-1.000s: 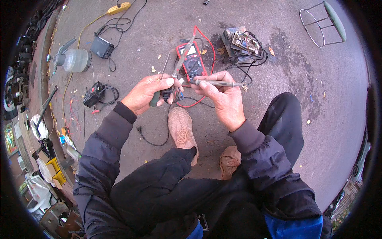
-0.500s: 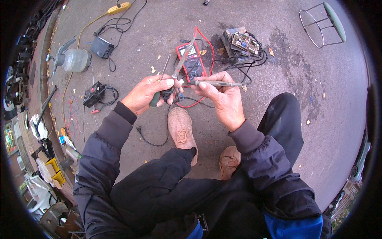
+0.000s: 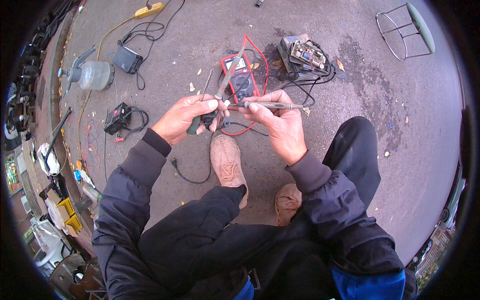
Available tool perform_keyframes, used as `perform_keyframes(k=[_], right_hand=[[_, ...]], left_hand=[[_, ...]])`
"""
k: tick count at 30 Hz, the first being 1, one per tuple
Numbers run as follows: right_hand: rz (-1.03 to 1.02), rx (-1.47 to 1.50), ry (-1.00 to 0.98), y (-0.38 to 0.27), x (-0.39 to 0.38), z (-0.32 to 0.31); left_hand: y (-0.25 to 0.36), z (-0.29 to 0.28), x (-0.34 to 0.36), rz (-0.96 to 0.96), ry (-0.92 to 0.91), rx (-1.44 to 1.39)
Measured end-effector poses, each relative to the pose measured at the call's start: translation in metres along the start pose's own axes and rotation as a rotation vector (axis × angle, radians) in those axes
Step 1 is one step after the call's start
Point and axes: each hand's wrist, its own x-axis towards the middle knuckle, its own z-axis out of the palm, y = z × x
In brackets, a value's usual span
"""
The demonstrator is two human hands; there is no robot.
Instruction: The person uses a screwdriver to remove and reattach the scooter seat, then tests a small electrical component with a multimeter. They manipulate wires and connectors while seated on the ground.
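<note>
My left hand [image 3: 182,116] is closed around several things. A grey test probe [image 3: 230,76] with a red lead slants up from its fingertips. The thin shaft of a screwdriver [image 3: 194,125] with a green handle points up beside it, and a small black part [image 3: 209,119] sits under the fingers, its kind partly hidden. My right hand [image 3: 286,127] pinches a second grey test probe [image 3: 277,105], held level, its tip pointing left at a small white piece [image 3: 227,103] by the left fingertips. Whether they touch I cannot tell. Just beyond, a red multimeter [image 3: 243,82] lies on the ground.
An exposed circuit board [image 3: 310,54] rests on a dark box with cables at the far right. Two black adapters [image 3: 127,59] with cords, a sprayer bottle [image 3: 95,75] and a yellow power strip [image 3: 150,10] lie to the left. A round stool [image 3: 420,27] lies far right.
Both hands keep nearly the same place and grip. The probe in my left hand has tilted very slightly; nothing else visibly differs.
</note>
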Motion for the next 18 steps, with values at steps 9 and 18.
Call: perform_keyframes(k=[9,18], right_hand=[[0.006,0.061,0.097,0.0,0.002,-0.014],[0.187,-0.007,-0.025,0.013,0.001,-0.012]], left_hand=[[-0.003,-0.004,0.002,-0.011,0.02,-0.032],[0.002,0.003,0.003,-0.033,-0.006,0.018]])
